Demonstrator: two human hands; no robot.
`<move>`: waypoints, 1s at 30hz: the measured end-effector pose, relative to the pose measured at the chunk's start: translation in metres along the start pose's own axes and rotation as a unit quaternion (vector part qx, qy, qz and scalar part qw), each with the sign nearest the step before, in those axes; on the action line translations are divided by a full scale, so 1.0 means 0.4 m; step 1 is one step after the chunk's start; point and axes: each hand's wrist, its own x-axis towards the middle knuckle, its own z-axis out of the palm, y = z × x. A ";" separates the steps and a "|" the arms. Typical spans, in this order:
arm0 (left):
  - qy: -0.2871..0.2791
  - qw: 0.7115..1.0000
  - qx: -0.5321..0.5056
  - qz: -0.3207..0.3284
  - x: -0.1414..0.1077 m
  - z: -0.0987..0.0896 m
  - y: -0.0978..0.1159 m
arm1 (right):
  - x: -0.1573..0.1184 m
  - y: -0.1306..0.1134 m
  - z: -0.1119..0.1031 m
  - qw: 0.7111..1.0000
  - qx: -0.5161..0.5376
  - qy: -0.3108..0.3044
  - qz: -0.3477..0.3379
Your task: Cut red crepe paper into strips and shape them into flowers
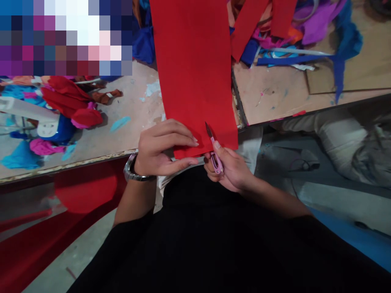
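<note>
A long red sheet of fabric [195, 73] lies over the table, its near end reaching past the front edge toward my body. My left hand [166, 148], with a metal watch on the wrist, rests at the sheet's near left corner, fingers apart, thumb along the near edge. Small pink-handled thread snips [217, 162] are in my right hand [229, 165], at the near right part of the sheet. The dark blades point away from me over the red fabric. My right fingers wrap round the handle, and the thumb lies near the blades.
Colourful fabric scraps [73, 101] and a white and blue device [49, 124] lie on the left. More scraps [320, 24] and a cardboard sheet [363, 71] are at the back right. The worn table [269, 97] has a gap near the sheet's right side.
</note>
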 end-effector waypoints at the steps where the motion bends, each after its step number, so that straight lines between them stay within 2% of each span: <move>1: 0.001 1.000 -0.003 0.005 0.000 0.000 -0.001 | 0.000 0.000 0.000 1.000 -0.001 0.001 -0.001; 10: -0.006 1.000 0.004 -0.004 -0.001 -0.001 0.001 | 0.001 -0.001 0.004 1.000 -0.002 0.007 0.002; 19: 0.000 1.000 -0.007 0.016 -0.002 0.002 -0.007 | 0.001 0.000 0.009 1.000 0.006 0.014 0.000; 30: -0.011 1.000 0.000 -0.011 -0.001 0.000 0.001 | -0.002 -0.002 0.014 1.000 0.017 0.013 -0.003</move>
